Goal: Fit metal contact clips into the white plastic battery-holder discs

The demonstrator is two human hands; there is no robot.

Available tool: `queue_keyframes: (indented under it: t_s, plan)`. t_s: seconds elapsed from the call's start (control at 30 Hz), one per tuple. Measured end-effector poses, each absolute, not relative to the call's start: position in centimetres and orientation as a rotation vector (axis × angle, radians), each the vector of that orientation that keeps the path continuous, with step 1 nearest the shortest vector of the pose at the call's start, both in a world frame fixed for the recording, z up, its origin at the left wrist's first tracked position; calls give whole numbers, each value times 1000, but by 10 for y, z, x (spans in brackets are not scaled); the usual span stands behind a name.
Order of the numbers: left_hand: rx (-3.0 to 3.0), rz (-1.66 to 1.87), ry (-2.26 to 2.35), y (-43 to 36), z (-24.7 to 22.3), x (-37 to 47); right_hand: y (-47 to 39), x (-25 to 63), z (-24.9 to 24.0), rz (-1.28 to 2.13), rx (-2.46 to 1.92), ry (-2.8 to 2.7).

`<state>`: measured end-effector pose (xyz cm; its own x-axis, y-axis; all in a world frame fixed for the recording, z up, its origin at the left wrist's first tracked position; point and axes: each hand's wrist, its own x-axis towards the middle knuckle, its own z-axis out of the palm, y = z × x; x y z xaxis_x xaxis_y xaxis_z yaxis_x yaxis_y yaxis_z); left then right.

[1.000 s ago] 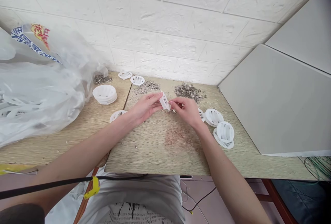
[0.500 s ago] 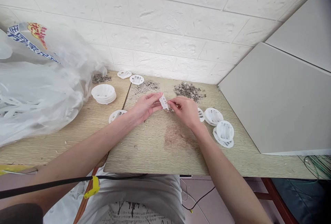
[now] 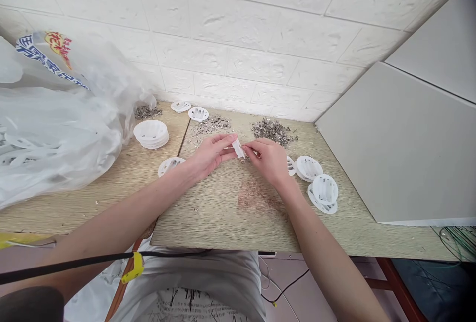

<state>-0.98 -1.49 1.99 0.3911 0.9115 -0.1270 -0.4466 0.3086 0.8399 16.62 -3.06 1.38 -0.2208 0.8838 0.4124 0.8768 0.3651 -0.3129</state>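
My left hand (image 3: 213, 154) is closed on a white plastic disc (image 3: 238, 148), tilted nearly edge-on above the middle of the table. Against the disc's right side, my right hand (image 3: 268, 157) has thumb and forefinger pinched together; what they hold is too small to make out. Small metal pieces (image 3: 242, 159) show just below the disc. Behind the hands lie a heap of dark metal parts (image 3: 274, 132) and a scattered heap of lighter ones (image 3: 212, 125). Beside my right wrist are several white discs (image 3: 308, 168), partly overlapping.
A stack of white discs (image 3: 151, 134) stands at the left, near a big clear plastic bag (image 3: 59, 134). Another disc (image 3: 171, 165) lies by my left forearm. Grey panels (image 3: 401, 148) rise at the right. A black cable (image 3: 85, 262) crosses low in front.
The disc in my left hand has turned slightly more edge-on. The whole view has shifted a little; both hands keep nearly the same place.
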Motion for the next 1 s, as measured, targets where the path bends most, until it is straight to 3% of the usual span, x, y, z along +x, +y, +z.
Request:
queue_keyframes:
  t_s: [0.57,0.8,1.0]
  plan:
    - [943,971,748,-17,22,-10,-34,161,16,-49,-1505,-2159]
    - [864,998,678,-18,28,-8,-26,168,16,893,-1389,-1620]
    - [861,972,673,-16,21,-7,-24,165,10,1023,-1353,-1496]
